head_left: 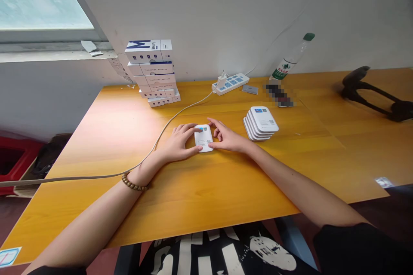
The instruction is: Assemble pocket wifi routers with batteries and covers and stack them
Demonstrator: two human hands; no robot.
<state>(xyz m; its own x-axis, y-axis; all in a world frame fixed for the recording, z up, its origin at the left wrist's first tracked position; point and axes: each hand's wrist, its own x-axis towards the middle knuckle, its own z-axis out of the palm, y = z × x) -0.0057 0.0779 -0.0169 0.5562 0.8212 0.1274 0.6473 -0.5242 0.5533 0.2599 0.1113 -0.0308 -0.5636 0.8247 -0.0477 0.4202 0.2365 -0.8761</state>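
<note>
The left hand [179, 142] and right hand [227, 135] held a white rounded QR-labelled unit [203, 139] between them, closed on its sides, near the middle of the yellow wooden table [106, 189]. Its long axis ran near to far, with the QR code [204, 129] at the far end. A stack of matching units [260, 123] sat apart to the right.

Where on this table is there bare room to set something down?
The yellow wooden table is open left of the pale cable, below the stacked boxes, and on the near side of the left hand and right hand. It's crowded around the white device under the hands, the white stack beside them, and the power strip.
</note>
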